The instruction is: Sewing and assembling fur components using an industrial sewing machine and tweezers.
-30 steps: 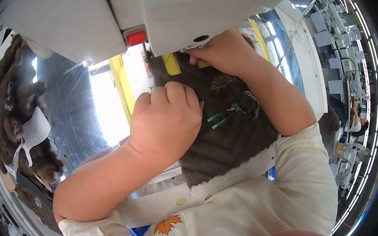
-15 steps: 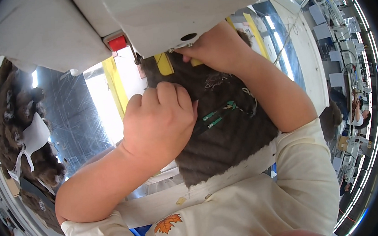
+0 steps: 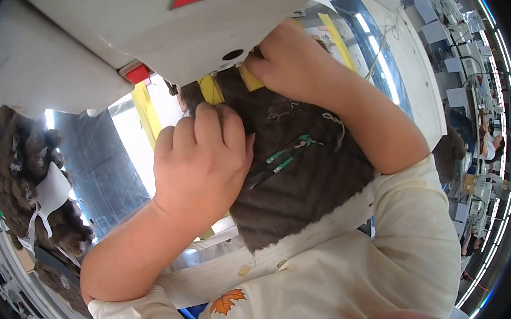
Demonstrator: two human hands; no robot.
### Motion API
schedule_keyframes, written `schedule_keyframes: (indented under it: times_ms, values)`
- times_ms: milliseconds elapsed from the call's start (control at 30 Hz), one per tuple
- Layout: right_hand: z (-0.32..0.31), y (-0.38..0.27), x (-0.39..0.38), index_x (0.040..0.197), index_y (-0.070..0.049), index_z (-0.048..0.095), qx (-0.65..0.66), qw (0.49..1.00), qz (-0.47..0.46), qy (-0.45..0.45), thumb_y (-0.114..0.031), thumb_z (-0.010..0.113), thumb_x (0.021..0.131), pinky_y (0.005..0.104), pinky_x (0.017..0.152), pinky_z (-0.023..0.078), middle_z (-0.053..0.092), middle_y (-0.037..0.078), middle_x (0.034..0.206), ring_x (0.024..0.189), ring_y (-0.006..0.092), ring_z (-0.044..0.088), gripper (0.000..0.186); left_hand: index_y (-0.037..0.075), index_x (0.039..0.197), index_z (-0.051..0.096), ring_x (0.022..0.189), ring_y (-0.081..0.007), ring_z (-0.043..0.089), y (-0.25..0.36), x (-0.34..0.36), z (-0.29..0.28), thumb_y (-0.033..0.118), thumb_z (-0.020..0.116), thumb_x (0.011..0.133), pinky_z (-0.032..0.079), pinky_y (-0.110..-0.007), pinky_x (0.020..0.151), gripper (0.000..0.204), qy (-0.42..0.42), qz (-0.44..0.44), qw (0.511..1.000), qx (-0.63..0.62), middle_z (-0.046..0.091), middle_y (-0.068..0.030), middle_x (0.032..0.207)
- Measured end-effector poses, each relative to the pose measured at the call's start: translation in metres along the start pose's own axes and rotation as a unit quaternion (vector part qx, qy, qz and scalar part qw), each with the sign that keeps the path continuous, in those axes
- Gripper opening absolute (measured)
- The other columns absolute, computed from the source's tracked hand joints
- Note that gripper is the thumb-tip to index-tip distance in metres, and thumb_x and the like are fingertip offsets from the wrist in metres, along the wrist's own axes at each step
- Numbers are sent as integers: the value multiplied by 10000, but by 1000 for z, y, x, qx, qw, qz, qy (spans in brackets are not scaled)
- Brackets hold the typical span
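A dark brown fur piece (image 3: 304,198) lies under the white sewing machine head (image 3: 225,16). My left hand (image 3: 201,158) rests on its left part, fingers curled and closed on the fur, knuckles just below a yellow strip (image 3: 210,90). My right hand (image 3: 284,66) is bent beside a second yellow piece (image 3: 251,81) under the machine head, fingertips tucked out of sight, so what they grip is unclear. Green-handled snips (image 3: 283,160) lie on the fur between my forearms, near a pale cord (image 3: 331,117) and loose threads.
A heap of brown fur (image 3: 16,162) with a white cloth tag (image 3: 49,196) lies on the left. The shiny metal tabletop (image 3: 91,161) has yellow tape (image 3: 145,108). At far right are other workstations (image 3: 456,87) and a seated co-worker (image 3: 490,145).
Both hands have shifted slightly up and left; my left knuckles are now closer to the yellow strip. The machine head appears further left in view, and the snips sit slightly higher.
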State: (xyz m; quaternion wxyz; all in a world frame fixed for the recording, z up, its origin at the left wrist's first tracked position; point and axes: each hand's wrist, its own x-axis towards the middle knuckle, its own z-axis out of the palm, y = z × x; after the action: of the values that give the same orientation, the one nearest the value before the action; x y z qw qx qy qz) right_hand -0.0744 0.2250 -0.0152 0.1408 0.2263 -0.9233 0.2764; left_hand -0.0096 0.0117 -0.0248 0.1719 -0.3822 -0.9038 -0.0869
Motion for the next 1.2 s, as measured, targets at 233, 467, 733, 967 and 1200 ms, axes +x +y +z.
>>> schedule_keyframes:
  times_ms: [233,467,733,967,1200]
  values:
    - [-34,-4,-12,871,-25,780,43,982,71,-167,-118,592,773,453,822,560,736,185,853,834,382,708,231,-11,1241,641,1079,-402,624,-1,5,5,274,775,825,490,-491,990,522,7,51,998,-44,599,-246,1294]
    - [-61,-2,-15,744,-25,711,113,946,24,-303,-117,637,726,420,679,517,664,133,679,696,328,658,119,-30,1261,611,1219,-441,572,-4,11,4,259,742,859,451,-531,1101,512,-25,56,997,-47,576,-263,1304]
    - [-52,1,-12,675,-13,637,162,872,-53,-460,-100,630,725,419,591,448,595,126,606,592,302,584,101,-25,1393,550,1257,-467,554,-10,16,13,212,781,824,430,-553,1125,658,-31,32,985,-167,558,-278,1319]
    - [-50,-2,-11,714,-19,666,283,777,-109,-551,-87,602,724,403,603,456,628,104,643,619,254,599,94,-39,1290,631,1203,-425,604,-12,18,13,169,763,834,468,-520,1085,518,-34,78,989,-120,624,-228,1217]
    - [-52,3,-12,836,-26,719,330,823,-95,-452,-26,635,739,353,584,447,685,81,824,623,226,593,129,-24,1021,719,899,-313,672,-10,11,11,104,730,779,530,-425,792,274,41,173,974,-139,674,-159,1008]
